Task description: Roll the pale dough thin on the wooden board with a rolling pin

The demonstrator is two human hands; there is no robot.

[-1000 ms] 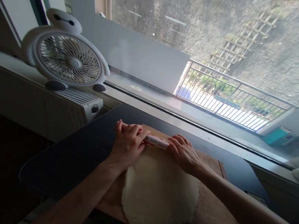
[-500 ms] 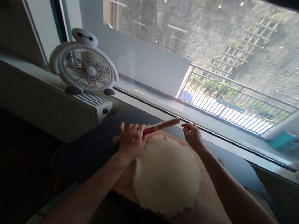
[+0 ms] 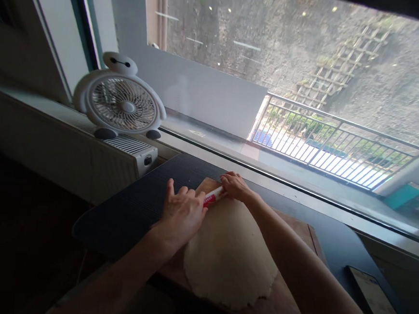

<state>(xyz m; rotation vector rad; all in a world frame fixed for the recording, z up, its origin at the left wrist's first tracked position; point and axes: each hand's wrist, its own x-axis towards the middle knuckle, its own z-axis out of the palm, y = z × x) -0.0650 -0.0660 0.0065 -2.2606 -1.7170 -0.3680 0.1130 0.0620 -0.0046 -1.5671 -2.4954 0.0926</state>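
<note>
Head view | left hand (image 3: 183,210) and right hand (image 3: 235,185): grasping the rolling pin (image 3: 213,196) toward opposite ends, probably to balance pressure | pin: slantwise at the far edge of the dough (image 3: 230,255) | wooden board (image 3: 300,230): beneath, presumably shielding the desk (image 3: 128,218).

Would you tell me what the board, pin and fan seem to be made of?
Board: probably wood, fairly matt, from its brown tone.
Pin: printed red-and-white wrap, perhaps plastic film; what lies beneath is hidden.
Fan: likely smooth white plastic, from its rounded, moulded-looking shell.
</note>
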